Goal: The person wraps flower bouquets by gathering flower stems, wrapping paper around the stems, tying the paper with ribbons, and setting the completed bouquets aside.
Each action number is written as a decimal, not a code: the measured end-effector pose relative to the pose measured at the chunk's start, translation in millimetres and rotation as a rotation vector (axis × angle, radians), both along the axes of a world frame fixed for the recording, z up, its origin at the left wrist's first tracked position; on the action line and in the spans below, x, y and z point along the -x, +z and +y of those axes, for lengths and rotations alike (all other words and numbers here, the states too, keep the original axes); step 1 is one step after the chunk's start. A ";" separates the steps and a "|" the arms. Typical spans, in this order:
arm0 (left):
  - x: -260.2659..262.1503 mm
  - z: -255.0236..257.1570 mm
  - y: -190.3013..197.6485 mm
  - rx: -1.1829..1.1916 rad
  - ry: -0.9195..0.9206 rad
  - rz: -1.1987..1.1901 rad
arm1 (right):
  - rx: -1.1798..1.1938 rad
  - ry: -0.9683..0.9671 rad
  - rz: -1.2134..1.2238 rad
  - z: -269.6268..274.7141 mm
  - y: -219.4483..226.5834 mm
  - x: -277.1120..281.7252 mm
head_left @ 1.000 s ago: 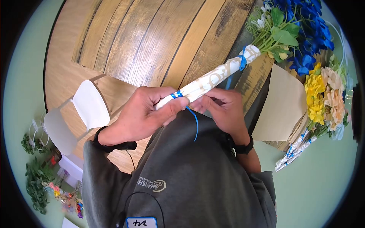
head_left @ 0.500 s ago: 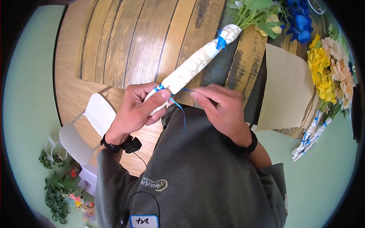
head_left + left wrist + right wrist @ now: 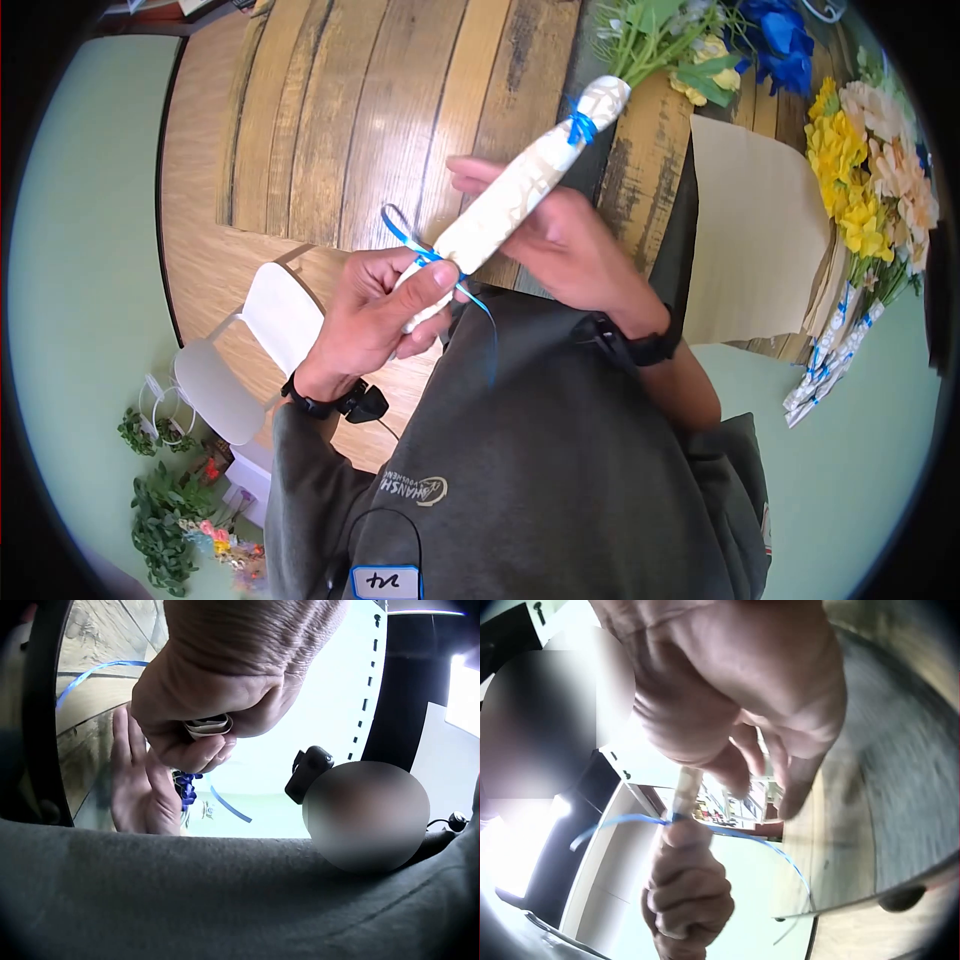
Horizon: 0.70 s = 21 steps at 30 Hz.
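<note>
My left hand [image 3: 372, 312] grips the lower end of a bouquet's stem wrap [image 3: 515, 195], white paper with a pale gold pattern. Under its thumb, a blue ribbon [image 3: 400, 226] circles the wrap, one tail looping up over the table and the other hanging by the shirt. A second blue ribbon tie [image 3: 581, 127] sits near the top, where green stems [image 3: 640, 48] come out. Behind the middle of the wrap is my right hand [image 3: 575, 250], its fingers extended past the far side. In the left wrist view that right hand [image 3: 142, 787] shows its open palm.
The plank table [image 3: 330, 120] lies beneath the bouquet. Kraft paper sheets [image 3: 755, 235] rest at the right, beside yellow [image 3: 840, 165] and peach flowers [image 3: 885, 150] with wrapped stems. Blue flowers [image 3: 780, 45] are at the top right. White chairs [image 3: 285, 315] stand at the left.
The right hand has let go of the ribbon tail near the left thumb and moved up behind the wrap. A ribbon tail now loops on the wrap's left side. The left hand keeps its grip.
</note>
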<state>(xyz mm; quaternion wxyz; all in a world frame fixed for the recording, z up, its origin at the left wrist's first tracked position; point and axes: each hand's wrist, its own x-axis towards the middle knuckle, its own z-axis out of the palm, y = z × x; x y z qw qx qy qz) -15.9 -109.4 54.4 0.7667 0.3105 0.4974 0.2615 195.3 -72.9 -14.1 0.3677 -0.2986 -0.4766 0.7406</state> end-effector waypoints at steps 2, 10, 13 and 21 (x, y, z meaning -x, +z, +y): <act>-1.6 0.2 7.3 0.063 -0.017 -0.041 | -0.217 0.037 0.062 7.6 -2.8 15.6; 7.5 4.4 18.3 0.105 -0.080 -0.047 | -0.454 0.160 0.104 35.0 -2.7 43.3; 5.1 5.6 20.1 0.107 -0.073 -0.029 | -0.456 0.191 0.124 39.4 -6.9 46.0; 9.3 8.6 20.6 0.102 -0.113 -0.030 | -0.506 0.299 0.143 49.5 -8.3 42.7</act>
